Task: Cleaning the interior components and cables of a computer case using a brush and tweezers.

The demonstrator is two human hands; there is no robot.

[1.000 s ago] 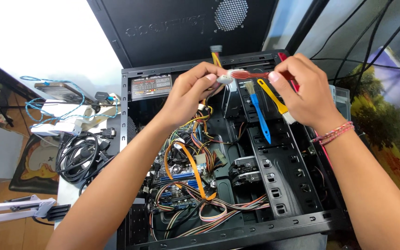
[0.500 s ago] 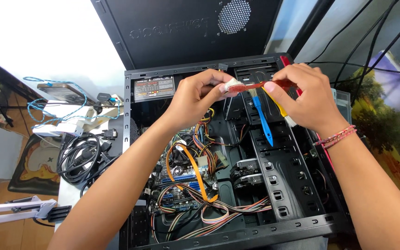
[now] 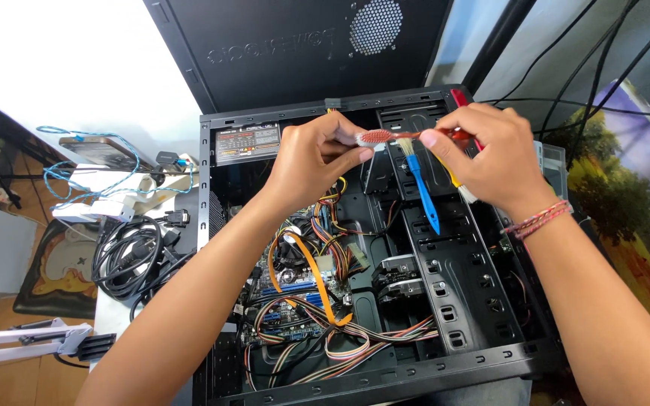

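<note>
- Both my hands are sitting a little lower and further left over the open computer case (image 3: 490, 368) than a moment ago, and the red brush (image 3: 376, 137) is now lying almost level between them.
- Coiled black cables (image 3: 126, 259) are lying on the desk well to the left of the case, beside a tangle of blue wire (image 3: 77, 162).
- My left hand (image 3: 314, 162) is hovering over the upper middle of the case, fingers curled, thumb and fingertips pinching the oval bristle end of the red brush.
- Below that hand, an orange flat cable (image 3: 314, 274) is arching over the motherboard, with striped ribbon cables (image 3: 355, 346) running along the bottom edge.
- Hanging just under the red brush, a blue-handled brush (image 3: 424, 192) is pointing down towards the drive bays; I cannot tell exactly which fingers are carrying it.
- My right hand (image 3: 490, 154) is closing around the red brush's handle end, gripping it firmly, with a yellow handle partly showing beneath the palm.
- A woven bracelet (image 3: 539, 218) is sitting on my right wrist, above the case's right wall.
</note>
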